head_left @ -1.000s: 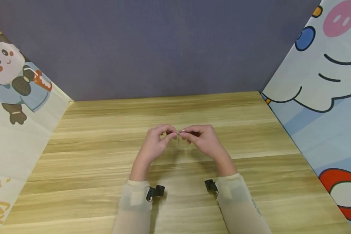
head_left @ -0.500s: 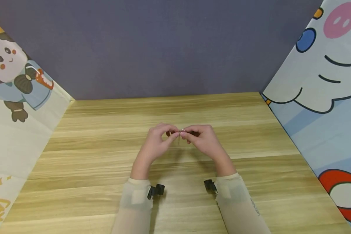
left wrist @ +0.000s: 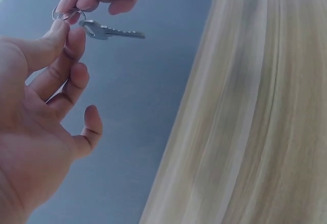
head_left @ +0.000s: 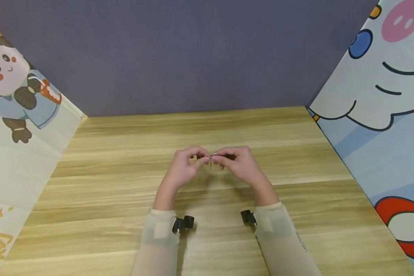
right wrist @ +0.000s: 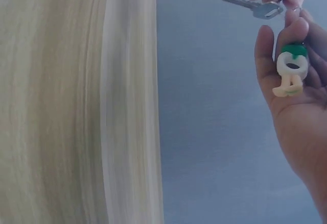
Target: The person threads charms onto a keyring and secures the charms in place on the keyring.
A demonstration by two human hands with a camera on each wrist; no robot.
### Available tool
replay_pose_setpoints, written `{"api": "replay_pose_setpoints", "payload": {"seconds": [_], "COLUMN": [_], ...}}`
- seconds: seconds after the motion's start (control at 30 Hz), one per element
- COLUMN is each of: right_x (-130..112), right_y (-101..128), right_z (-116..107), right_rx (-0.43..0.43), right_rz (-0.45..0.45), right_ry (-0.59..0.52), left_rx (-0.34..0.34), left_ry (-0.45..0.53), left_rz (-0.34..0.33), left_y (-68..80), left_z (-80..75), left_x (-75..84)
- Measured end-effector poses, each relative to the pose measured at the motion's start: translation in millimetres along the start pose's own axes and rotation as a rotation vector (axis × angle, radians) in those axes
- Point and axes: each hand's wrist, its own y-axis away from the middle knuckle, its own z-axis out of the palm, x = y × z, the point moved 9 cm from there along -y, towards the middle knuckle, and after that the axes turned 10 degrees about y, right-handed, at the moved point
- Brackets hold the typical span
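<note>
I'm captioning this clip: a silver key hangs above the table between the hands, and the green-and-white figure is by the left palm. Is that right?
The palm is wrong: the green-and-white figure is by the right hand's palm, as the right wrist view shows.

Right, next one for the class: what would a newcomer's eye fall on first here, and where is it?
Probably the big cartoon prints on the left wall and right wall, flanking the wooden table. Then the person's hands, the left hand and right hand, meeting above the table's middle with a silver key at their fingertips. The right wrist view adds a green-and-white figurine before the right palm.
</note>
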Motion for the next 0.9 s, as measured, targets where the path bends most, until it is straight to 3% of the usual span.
{"api": "replay_pose_setpoints", "payload": {"seconds": [0.4, 0.5, 0.6, 0.73, 0.83, 0.9], "right_x": [-6, -6, -6, -10, -12, -15], "right_y": [6, 7, 7, 7, 8, 8], "right_z": [-4, -5, -7, -8, -7, -6], "right_rx": [0.008, 0.023, 0.044, 0.062, 0.063, 0.063], "right_rz": [-0.006, 0.004, 0.007, 0.002, -0.004, -0.006], "right_ry": [-0.058, -0.055, -0.036, 0.0, 0.014, 0.022], "left_rx": [0.024, 0.04, 0.052, 0.071, 0.088, 0.093], "left_ry": [0.109, 0.084, -0.027, -0.206, -0.275, -0.295], "left_rz": [-0.061, -0.059, 0.01, 0.195, 0.298, 0.328], "left_y": [5.3, 5.7, 6.3, 9.4, 12.8, 14.5], "left_z": [-3.7, -3.3, -2.0, -0.6, 0.1, 0.3], "left_x": [1.1, 1.6, 8.7, 28.7, 40.8, 45.1]}}
